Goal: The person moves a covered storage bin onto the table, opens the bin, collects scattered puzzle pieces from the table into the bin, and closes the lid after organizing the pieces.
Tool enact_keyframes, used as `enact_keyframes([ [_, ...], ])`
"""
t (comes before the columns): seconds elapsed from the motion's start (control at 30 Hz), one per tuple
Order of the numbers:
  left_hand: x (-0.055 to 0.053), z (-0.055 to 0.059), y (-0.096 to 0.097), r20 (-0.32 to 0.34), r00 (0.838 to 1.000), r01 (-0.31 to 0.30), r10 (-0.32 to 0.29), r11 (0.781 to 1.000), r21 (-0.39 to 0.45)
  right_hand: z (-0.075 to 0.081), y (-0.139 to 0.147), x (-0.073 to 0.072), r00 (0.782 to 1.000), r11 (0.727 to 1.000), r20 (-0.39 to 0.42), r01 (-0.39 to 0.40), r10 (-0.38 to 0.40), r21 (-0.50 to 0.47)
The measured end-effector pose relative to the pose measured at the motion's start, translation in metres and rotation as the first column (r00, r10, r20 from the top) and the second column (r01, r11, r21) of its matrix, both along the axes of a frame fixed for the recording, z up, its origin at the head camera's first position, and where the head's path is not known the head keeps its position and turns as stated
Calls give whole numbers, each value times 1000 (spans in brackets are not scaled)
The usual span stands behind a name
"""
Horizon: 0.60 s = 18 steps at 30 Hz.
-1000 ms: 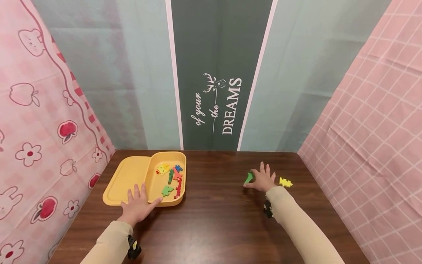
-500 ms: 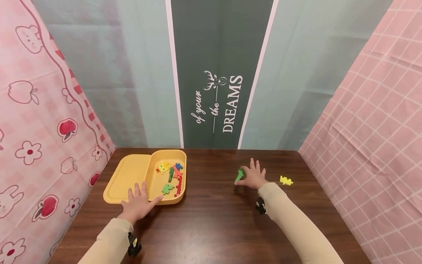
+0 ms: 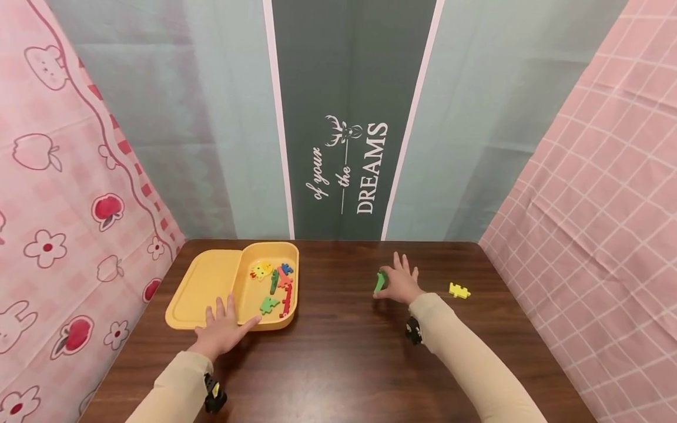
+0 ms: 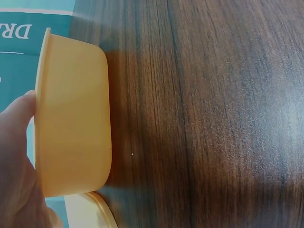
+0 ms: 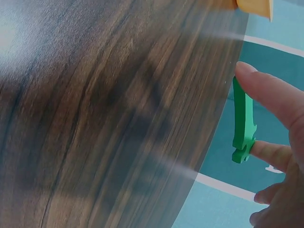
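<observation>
My right hand pinches a green puzzle piece between thumb and index finger, above the right half of the table; the other fingers are spread. In the right wrist view the green piece is long and narrow with a notched end. My left hand lies spread at the near edge of the yellow box, its thumb touching the rim. The left wrist view shows the box's side wall with the thumb at its rim. Inside the box lie several coloured pieces, among them a light green piece and a yellow chick-like piece.
Left of the box lies its yellow lid, partly behind my left fingers. A yellow puzzle piece lies on the brown wooden table, right of my right hand. Cloth curtains stand at the back and both sides.
My right hand has moved left with the green puzzle piece, away from the yellow piece, and slowed in the last half second. The left hand has stayed at the box.
</observation>
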State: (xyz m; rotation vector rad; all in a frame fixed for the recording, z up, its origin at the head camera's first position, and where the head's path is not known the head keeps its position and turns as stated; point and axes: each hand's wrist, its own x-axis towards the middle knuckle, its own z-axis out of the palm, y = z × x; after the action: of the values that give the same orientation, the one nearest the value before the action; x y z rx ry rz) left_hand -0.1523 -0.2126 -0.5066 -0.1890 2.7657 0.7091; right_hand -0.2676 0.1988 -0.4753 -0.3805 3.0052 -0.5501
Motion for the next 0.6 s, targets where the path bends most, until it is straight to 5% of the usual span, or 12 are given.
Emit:
enact_keyframes([
  [0.6,0,-2,2,-28,1000,2,-3,1000,-27,1,-26,-10,992,997,-93,-81,80,-14],
])
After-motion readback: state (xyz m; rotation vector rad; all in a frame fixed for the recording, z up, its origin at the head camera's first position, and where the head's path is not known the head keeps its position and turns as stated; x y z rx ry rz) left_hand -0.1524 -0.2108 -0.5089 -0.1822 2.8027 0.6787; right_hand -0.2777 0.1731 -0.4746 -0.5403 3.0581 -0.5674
